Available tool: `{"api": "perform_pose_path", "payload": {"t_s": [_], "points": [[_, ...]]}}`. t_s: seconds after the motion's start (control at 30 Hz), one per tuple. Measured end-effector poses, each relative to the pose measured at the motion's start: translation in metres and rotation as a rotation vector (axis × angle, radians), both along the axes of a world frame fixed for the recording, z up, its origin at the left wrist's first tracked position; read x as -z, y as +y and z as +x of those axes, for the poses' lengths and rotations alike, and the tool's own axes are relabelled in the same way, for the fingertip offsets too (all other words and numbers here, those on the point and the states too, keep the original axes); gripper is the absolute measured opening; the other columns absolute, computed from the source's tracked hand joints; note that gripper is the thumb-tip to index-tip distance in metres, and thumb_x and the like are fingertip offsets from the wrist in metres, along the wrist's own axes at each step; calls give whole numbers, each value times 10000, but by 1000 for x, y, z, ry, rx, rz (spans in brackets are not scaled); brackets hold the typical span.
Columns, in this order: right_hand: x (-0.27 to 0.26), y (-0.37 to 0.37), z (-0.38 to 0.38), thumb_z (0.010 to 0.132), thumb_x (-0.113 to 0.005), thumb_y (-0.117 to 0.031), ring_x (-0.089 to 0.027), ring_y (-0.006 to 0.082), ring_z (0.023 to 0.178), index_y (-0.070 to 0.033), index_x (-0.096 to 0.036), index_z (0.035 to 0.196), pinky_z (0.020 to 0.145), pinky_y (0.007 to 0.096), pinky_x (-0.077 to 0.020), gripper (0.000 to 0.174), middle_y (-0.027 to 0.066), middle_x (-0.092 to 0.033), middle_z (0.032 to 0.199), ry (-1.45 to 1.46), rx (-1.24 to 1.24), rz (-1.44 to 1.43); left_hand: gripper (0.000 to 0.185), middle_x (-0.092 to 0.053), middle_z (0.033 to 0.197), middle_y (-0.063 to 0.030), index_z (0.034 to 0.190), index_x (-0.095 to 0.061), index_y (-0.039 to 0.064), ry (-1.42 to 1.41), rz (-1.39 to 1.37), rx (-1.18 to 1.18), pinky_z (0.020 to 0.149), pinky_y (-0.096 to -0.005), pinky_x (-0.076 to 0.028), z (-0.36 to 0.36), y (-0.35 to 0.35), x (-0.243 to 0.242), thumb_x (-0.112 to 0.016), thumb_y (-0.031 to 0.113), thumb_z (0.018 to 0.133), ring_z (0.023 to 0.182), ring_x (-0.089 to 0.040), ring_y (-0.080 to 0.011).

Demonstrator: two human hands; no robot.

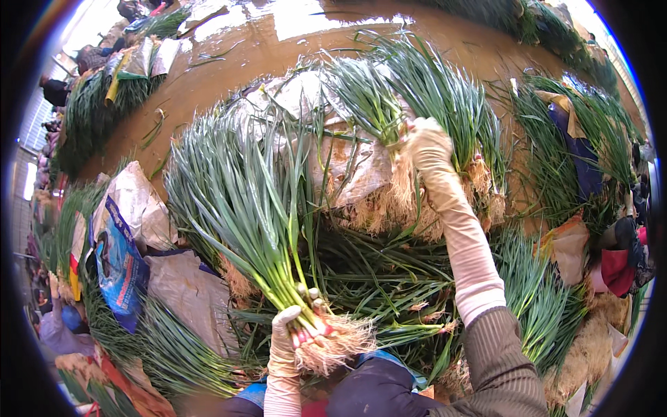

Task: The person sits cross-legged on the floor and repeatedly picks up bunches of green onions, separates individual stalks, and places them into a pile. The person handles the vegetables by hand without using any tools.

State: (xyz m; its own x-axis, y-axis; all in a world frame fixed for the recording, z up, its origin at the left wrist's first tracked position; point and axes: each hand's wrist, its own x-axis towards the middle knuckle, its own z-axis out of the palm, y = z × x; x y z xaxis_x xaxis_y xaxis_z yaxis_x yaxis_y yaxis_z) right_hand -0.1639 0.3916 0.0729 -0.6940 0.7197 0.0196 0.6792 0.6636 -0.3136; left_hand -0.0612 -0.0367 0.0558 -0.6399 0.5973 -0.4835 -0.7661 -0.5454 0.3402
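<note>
My left hand (284, 326), in a pale glove, grips a bunch of green garlic (266, 234) just above its reddish bases. The bunch's stringy roots (338, 341) hang towards my lap, and its long leaves fan up and to the left. Farther out, my gloved right hand (430, 140) is closed around the base of a smaller garlic bunch (372, 96). That bunch lies over a pale woven sack (359, 161), its roots pointing towards me. Close to my right hand, on its right side, lies another garlic bundle (448, 104).
Loose garlic leaves (385, 260) cover the area before my knees. A blue printed sack (120, 266) stands at left, near another garlic pile (182, 339). More garlic heaps (542, 292) lie at right. Beyond is a wet brown floor (250, 57). Other people (65, 323) sit around the edges.
</note>
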Motion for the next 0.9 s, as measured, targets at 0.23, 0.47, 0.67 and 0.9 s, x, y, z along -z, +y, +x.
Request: {"api": "perform_pose_path", "payload": {"t_s": [0.23,0.47,0.67,0.9], "points": [[-4,-38,89,852,-694,-148,-628,200,745,-64,-686,839,653,325,-548,86,85,-674,866,-120,-444,469,709,-590,1046,-111,1455,-335,62,-26,51,133,925,-389,-503,9,17,2,-621,155,814,1044,-575,-260],[23,-153,191,773,-678,-186,-586,228,743,-111,-651,893,631,357,-475,144,52,-587,852,337,-725,173,480,-554,1300,-208,1206,-557,-40,54,-131,330,1037,-401,-432,13,58,9,-623,164,776,1200,-543,-294],[45,-168,223,769,-605,-117,-621,279,865,-99,-642,974,779,393,-510,209,88,-644,943,-178,-962,-333,521,-542,1316,-238,1216,-553,-69,59,-83,399,1045,-435,-433,4,76,23,-645,169,762,1180,-559,-335],[56,-180,179,939,-628,-233,-577,78,651,-1,-694,960,602,230,-462,242,35,-659,759,249,-57,-1189,457,-674,1091,-176,1198,-575,-37,47,-167,445,695,-311,-586,16,63,31,-676,156,796,855,-699,-272]]}}
